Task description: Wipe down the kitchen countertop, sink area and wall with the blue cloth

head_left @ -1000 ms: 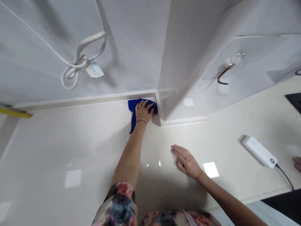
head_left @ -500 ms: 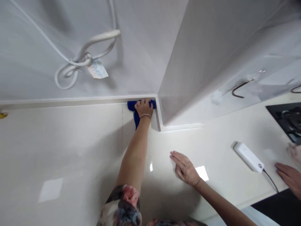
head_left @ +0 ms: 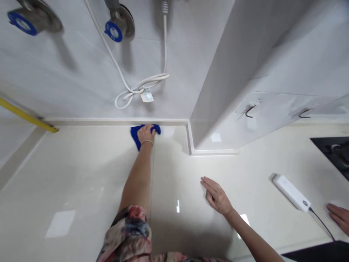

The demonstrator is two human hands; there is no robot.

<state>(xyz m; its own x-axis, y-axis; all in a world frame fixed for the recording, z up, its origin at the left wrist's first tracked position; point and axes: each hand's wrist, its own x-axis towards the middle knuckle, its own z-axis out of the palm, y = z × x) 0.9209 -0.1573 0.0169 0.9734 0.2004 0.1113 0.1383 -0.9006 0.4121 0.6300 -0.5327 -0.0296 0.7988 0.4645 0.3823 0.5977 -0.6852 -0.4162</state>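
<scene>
My left hand [head_left: 145, 134] presses down on a blue cloth [head_left: 135, 135] at the back edge of the cream countertop [head_left: 81, 182], where it meets the white wall. The fingers are curled over the cloth and a thin bracelet sits on the wrist. My right hand [head_left: 216, 196] lies flat on the countertop with its fingers stretched out, holding nothing, well to the right and nearer to me than the cloth.
A white wall column [head_left: 218, 91] juts out right of the cloth. A looped white cable with a tag [head_left: 136, 90] hangs on the wall under two pipe fittings [head_left: 117, 23]. A white power bank [head_left: 291, 192] and another person's hand [head_left: 339, 217] lie at right, a hob [head_left: 334, 153] beyond.
My left hand has slid the blue cloth leftwards along the back edge, away from the corner by the column. My right hand has stayed flat in place. The view has tilted upward.
</scene>
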